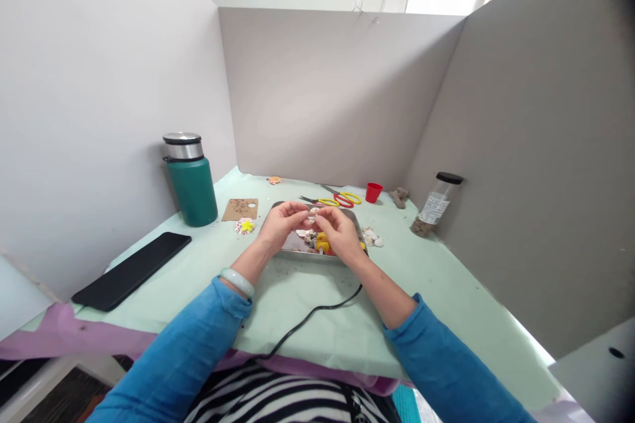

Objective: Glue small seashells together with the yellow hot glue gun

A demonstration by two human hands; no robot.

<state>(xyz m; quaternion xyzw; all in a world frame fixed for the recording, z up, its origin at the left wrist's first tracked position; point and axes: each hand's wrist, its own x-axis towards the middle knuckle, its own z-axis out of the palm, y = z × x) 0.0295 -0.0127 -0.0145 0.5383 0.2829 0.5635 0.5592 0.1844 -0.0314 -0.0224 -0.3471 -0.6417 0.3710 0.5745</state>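
Observation:
Above a metal tray [292, 253], my left hand [284, 223] and my right hand [337, 228] meet fingertip to fingertip. Both hands are closed in a pinch on a small whitish piece [313, 213], too small to make out clearly. Inside the tray lie a yellow tool [323, 242], partly hidden by my right hand, and some pale and brown bits. Small whitish pieces [372, 238] lie on the table just right of the tray. On its left is a round white decoration with a yellow middle [245, 226].
A green bottle [192, 188], black phone-like slab [133, 271] and brown card [240, 209] are on the left. Scissors [342, 199] and a red cup [374, 192] stand behind the tray. At right is a jar [435, 206]. A black cable [312, 312] crosses the front.

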